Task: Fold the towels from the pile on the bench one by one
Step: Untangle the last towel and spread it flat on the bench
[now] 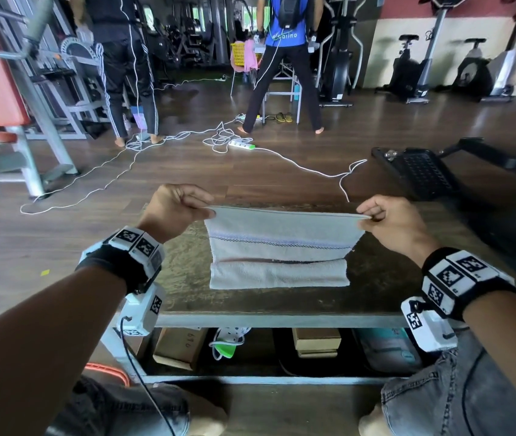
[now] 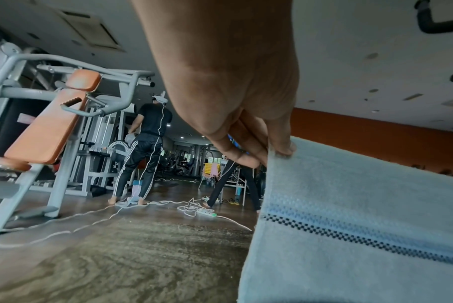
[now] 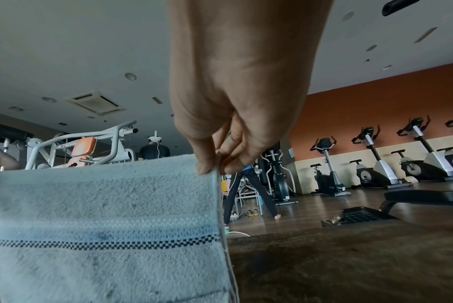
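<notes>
A white towel (image 1: 278, 237) with a thin checked stripe lies on the dark bench (image 1: 376, 287). Its near part rests folded on the bench top. Its far edge is lifted and stretched between my hands. My left hand (image 1: 200, 206) pinches the far left corner, seen close in the left wrist view where the thumb and fingers (image 2: 282, 147) clamp the towel (image 2: 349, 215). My right hand (image 1: 365, 214) pinches the far right corner, and in the right wrist view its fingertips (image 3: 207, 168) grip the towel (image 3: 103, 205) edge. No pile of towels shows in any view.
White cables (image 1: 218, 140) and a power strip (image 1: 242, 144) lie on the wooden floor beyond the bench. Two people (image 1: 281, 58) stand further back among gym machines (image 1: 14, 89). Boxes (image 1: 181, 344) sit under the bench. A black bench (image 1: 420, 171) stands at the right.
</notes>
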`<state>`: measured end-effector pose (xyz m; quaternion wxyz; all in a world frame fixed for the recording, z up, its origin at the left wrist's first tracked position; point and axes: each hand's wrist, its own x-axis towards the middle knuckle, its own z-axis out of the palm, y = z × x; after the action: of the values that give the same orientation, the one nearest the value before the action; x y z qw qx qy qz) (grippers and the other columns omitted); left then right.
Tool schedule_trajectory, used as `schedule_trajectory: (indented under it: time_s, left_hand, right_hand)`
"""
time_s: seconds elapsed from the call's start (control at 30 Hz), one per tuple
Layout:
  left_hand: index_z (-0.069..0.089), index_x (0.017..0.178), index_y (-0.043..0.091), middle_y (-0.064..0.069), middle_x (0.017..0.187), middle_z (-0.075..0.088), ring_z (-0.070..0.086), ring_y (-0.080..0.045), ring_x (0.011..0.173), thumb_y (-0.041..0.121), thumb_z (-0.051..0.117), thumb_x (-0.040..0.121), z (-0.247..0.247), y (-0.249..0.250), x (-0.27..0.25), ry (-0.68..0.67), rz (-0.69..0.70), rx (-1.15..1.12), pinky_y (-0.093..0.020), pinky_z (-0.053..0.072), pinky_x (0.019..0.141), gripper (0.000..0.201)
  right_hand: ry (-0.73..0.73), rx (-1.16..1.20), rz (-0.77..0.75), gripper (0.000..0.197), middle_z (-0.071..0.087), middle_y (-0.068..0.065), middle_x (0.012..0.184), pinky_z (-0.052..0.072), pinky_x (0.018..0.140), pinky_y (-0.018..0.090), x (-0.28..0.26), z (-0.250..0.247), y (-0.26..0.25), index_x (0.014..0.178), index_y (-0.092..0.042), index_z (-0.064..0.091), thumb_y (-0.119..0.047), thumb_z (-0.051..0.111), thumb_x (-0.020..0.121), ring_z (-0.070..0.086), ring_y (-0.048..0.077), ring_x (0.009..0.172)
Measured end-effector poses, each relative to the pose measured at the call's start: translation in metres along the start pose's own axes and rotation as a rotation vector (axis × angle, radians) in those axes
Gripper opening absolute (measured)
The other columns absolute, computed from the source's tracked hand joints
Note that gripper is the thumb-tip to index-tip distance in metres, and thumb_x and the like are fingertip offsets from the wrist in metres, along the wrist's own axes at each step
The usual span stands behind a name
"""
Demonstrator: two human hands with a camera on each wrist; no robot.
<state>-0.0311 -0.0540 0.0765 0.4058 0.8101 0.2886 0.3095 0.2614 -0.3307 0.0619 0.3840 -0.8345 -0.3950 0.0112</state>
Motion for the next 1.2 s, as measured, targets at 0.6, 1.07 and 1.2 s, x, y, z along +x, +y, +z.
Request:
schedule_trajectory:
  time_s: [0.6, 1.07, 1.2]
  left_hand:
    - [0.074, 0.082, 0.007, -0.007, 0.077, 0.073, 0.059, -0.006, 0.06, 0.018, 0.084, 0.075, -0.031, 0.074, 0.06, 0.151, 0.055, 0.293, -0.019, 0.053, 0.059, 0.016]
    - [0.068, 0.078, 0.026, -0.004, 0.089, 0.071, 0.063, -0.017, 0.077, 0.024, 0.075, 0.081, -0.041, 0.066, 0.05, 0.332, 0.214, 0.131, -0.028, 0.052, 0.073, 0.008]
    - [0.072, 0.077, 0.016, 0.008, 0.083, 0.074, 0.064, -0.012, 0.075, 0.012, 0.078, 0.08, -0.026, -0.005, -0.01, -0.003, 0.125, 0.072, -0.031, 0.05, 0.074, 0.008]
  right_hand:
    - [0.099, -0.171, -0.15, 0.012, 0.07, -0.004, 0.088, 0.047, 0.091, 0.022, 0.057, -0.048, -0.068, 0.096, -0.012, 0.078, -0.007, 0.069, 0.09, 0.066, 0.013, 0.089]
    - [0.27, -0.085, -0.261, 0.009, 0.072, -0.001, 0.094, 0.052, 0.093, 0.043, 0.065, -0.044, -0.069, 0.091, -0.026, 0.068, -0.022, 0.059, 0.093, 0.066, 0.023, 0.09]
    - [-0.193, -0.071, -0.199, 0.021, 0.074, -0.007, 0.087, 0.055, 0.088, 0.039, 0.012, -0.011, -0.011, 0.081, -0.028, 0.068, -0.008, 0.07, 0.088, 0.071, 0.013, 0.088]
